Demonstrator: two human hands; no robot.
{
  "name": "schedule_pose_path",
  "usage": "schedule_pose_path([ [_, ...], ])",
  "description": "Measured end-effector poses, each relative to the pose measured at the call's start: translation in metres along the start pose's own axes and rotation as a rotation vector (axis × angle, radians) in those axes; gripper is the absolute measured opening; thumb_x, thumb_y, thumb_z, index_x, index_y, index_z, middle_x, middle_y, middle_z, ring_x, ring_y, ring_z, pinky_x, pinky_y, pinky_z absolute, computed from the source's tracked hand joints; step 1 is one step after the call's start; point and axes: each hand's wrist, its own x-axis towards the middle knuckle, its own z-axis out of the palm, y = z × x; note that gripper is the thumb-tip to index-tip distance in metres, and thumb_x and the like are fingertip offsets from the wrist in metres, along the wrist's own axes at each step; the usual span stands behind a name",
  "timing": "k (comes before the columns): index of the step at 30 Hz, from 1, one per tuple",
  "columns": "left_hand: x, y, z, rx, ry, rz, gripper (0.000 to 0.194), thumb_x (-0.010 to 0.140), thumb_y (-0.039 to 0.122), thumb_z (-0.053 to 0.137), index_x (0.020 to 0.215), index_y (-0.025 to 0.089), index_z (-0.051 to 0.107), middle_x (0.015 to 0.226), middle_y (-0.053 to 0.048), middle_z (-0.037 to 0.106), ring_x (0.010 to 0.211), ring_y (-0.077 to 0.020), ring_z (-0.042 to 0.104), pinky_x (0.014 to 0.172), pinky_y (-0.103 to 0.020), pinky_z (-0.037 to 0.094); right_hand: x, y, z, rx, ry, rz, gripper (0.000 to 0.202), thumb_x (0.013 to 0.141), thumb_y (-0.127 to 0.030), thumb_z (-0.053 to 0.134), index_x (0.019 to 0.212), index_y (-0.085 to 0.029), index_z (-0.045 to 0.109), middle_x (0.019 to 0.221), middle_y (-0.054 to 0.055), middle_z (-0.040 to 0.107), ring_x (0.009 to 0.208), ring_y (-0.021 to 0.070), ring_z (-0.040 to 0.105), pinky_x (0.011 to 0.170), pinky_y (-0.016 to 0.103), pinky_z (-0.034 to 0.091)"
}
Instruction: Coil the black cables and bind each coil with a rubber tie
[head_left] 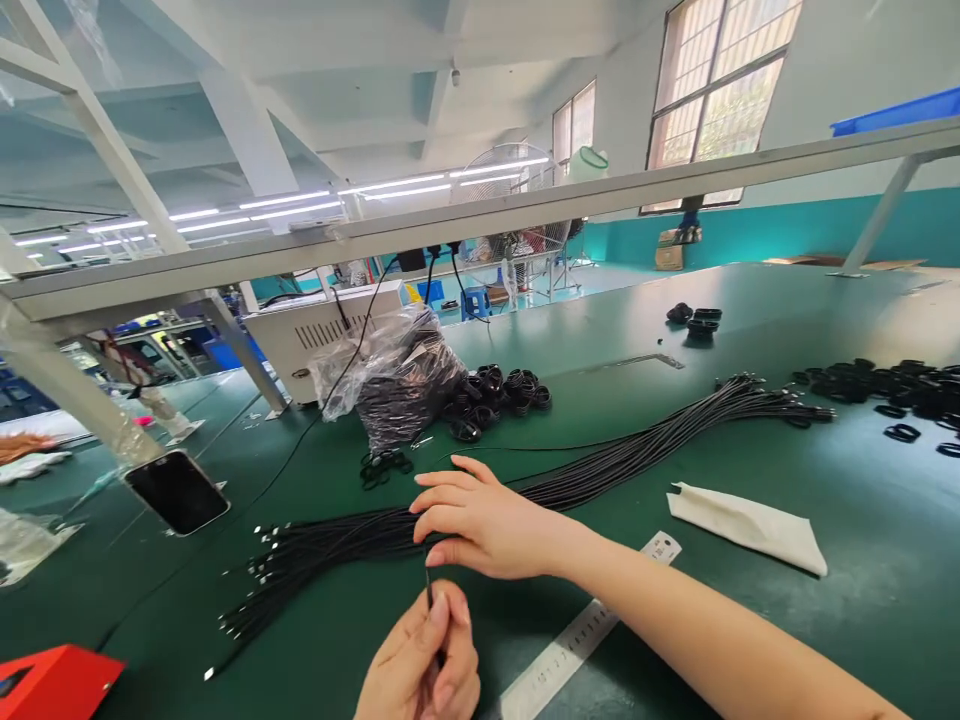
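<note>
My left hand point(424, 650) is closed at the bottom middle, pinching a thin black cable point(430, 592) that stands up between thumb and fingers. Just above it, my right hand point(487, 520) reaches in from the right with fingers stretched and apart. Its thumb is close to the tip of that cable; whether they touch I cannot tell. Behind the right hand lies a long bundle of black cables point(600, 470) with metal ends at the left and right. Part of the bundle is hidden by this hand.
A steel ruler point(559, 665) lies under my right forearm. Right of it is a whitish cloth point(750, 525). Black rings point(892, 385) are heaped at far right; a plastic bag point(405, 380) and coiled black pieces point(499, 395) sit behind. A phone point(178, 492) leans at left, near a red device point(56, 685).
</note>
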Motion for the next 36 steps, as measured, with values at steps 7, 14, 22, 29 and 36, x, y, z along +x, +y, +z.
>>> schedule_pose_path([
  [7, -0.006, -0.003, 0.009, -0.212, -0.053, -0.163, 0.024, 0.097, 0.027, 0.046, 0.102, 0.016, 0.066, 0.071, -0.002, 0.068, 0.050, -0.0087, 0.063, 0.058, -0.023, 0.055, -0.002, 0.014, 0.013, 0.422, -0.016, 0.233, 0.016, 0.087, -0.029, 0.065, 0.081, -0.020, 0.052, 0.082, -0.002, 0.058, 0.085, 0.0148, 0.054, 0.080, 0.027, 0.043],
  [14, -0.012, 0.005, 0.014, -0.190, -0.088, -0.324, 0.027, 0.095, 0.015, 0.045, 0.107, 0.015, 0.068, 0.116, -0.014, 0.072, 0.092, -0.0218, 0.074, 0.083, -0.033, 0.057, 0.000, 0.008, 0.021, 0.423, 0.173, 0.335, 0.022, 0.084, -0.032, 0.070, 0.077, -0.021, 0.052, 0.076, -0.003, 0.053, 0.081, 0.0155, 0.047, 0.079, 0.029, 0.039],
  [22, -0.015, 0.007, 0.020, -0.094, -0.121, -0.144, 0.031, 0.092, 0.015, 0.052, 0.117, 0.022, 0.068, 0.132, -0.008, 0.064, 0.118, -0.0238, 0.062, 0.089, -0.025, 0.055, 0.000, 0.007, 0.025, 0.458, 0.197, 0.337, 0.021, 0.085, -0.031, 0.068, 0.077, -0.020, 0.052, 0.075, -0.003, 0.054, 0.078, 0.0147, 0.048, 0.078, 0.028, 0.039],
  [29, -0.021, 0.019, 0.014, 0.017, 0.051, 0.096, 0.042, 0.088, 0.016, 0.057, 0.126, 0.034, 0.062, 0.144, 0.001, 0.053, 0.136, -0.0245, 0.041, 0.107, -0.032, 0.043, -0.004, -0.005, 0.048, 0.518, -0.050, 0.386, 0.022, 0.088, -0.019, 0.053, 0.067, -0.018, 0.046, 0.063, -0.005, 0.048, 0.061, 0.0098, 0.041, 0.057, 0.021, 0.035],
  [36, -0.013, 0.027, 0.003, 0.142, 0.206, 0.334, 0.064, 0.088, 0.017, 0.052, 0.141, 0.048, 0.036, 0.157, 0.014, 0.027, 0.146, -0.0198, 0.019, 0.116, -0.032, 0.029, -0.009, -0.039, 0.050, 0.597, -0.122, 0.523, 0.031, 0.091, -0.016, 0.037, 0.061, -0.018, 0.045, 0.056, -0.003, 0.048, 0.051, 0.0089, 0.039, 0.050, 0.020, 0.034],
])
